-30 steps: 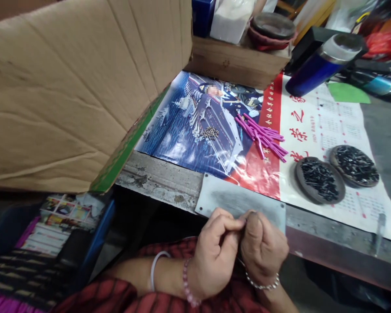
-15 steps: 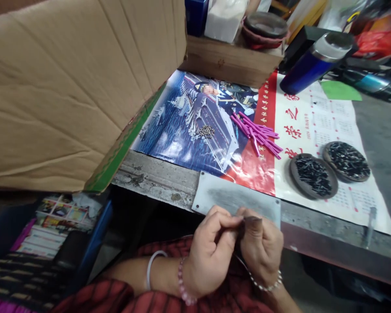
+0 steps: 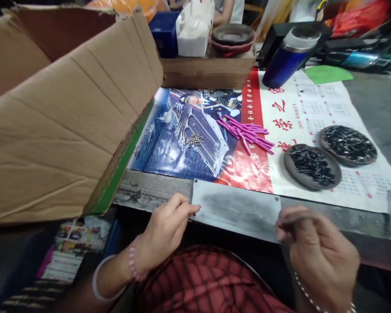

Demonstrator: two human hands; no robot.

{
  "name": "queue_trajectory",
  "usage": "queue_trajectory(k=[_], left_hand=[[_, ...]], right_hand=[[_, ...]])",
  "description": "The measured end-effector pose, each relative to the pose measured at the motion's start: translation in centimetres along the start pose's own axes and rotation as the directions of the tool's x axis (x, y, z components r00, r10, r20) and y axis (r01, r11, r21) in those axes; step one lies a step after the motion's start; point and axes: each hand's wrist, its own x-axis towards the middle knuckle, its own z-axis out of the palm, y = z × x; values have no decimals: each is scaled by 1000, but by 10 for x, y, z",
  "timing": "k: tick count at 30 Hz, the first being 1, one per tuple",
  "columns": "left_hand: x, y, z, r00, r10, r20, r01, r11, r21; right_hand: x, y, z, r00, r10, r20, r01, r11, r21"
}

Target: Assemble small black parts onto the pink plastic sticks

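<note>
My left hand (image 3: 167, 228) is at the left end of a pale metal plate (image 3: 236, 208) with a dark smudged middle, at the table's front edge. Its thumb and forefinger are pinched; a tiny dark spot shows at their tips, too small to name. To the right of the plate, my right hand (image 3: 322, 250) is closed, thumb against bent fingers and slightly blurred. What it holds, if anything, is hidden. Beyond it stand two shallow bowls, one nearer (image 3: 313, 167) and one farther (image 3: 348, 144), filled with small black pieces. Several pink sticks (image 3: 247, 132) lie in a loose pile.
A large open cardboard box (image 3: 68, 126) fills the left side. A poster calendar (image 3: 263, 174) covers the table, with a small patterned heap (image 3: 195, 139) on it. Behind stand a blue tumbler (image 3: 288, 58) and a low carton (image 3: 205, 71) bearing stacked dishes. A person's arm shows at the back.
My hands, together before the plate, have moved apart: the left to the plate's left end, the right out to the right. The view has shifted, showing more of the box's open top.
</note>
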Motion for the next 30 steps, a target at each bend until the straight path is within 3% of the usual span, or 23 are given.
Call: queue_trajectory(k=[2,4,7,9,10,12,14,16,18,20,23,24,26,28,30], left_hand=[[11,-1,0,997,18,78,-35,974,225],[30,9,14,987,53,155,-102,939,327],[62,33,43,936,146,321,-250,916,314],[74,42,50,896,217,387,-334,904,267],[75,42,48,892,236,387,-341,911,231],[69,35,35,924,205,324,-266,952,155],[59,25,20,966,55,252,-105,976,192],[52,20,16,979,17,201,-72,960,270],[49,23,24,980,37,196,-102,937,333],[52,30,39,981,79,177,-127,951,282],[56,40,53,998,24,51,-21,997,-73],[56,42,55,998,-63,16,65,969,-238],[52,47,53,956,-289,50,271,802,-532],[45,52,51,874,-457,167,431,566,-703],[38,57,52,816,-514,265,494,381,-781]], right_hand=[[-8,0,-3,992,-13,123,15,1000,-15],[-13,-1,-2,982,-32,184,29,999,22],[-15,-6,-2,973,-74,217,63,996,55],[-13,-8,-7,970,-105,219,95,994,55],[-13,-9,-10,971,-116,207,106,993,59],[-13,-8,-15,977,-125,175,111,990,85],[-14,-5,-15,977,-116,179,97,989,111],[-14,-3,-10,964,-119,237,95,989,111],[-12,-4,-3,939,-144,313,117,988,104],[-11,-7,3,916,-183,357,158,982,100],[-11,-11,5,914,-188,360,174,982,70],[-11,-12,5,921,-173,348,165,985,54],[-14,-11,7,935,-130,330,128,991,30],[-16,-10,12,942,-101,321,98,995,23],[-16,-10,19,945,-109,307,107,994,24]])
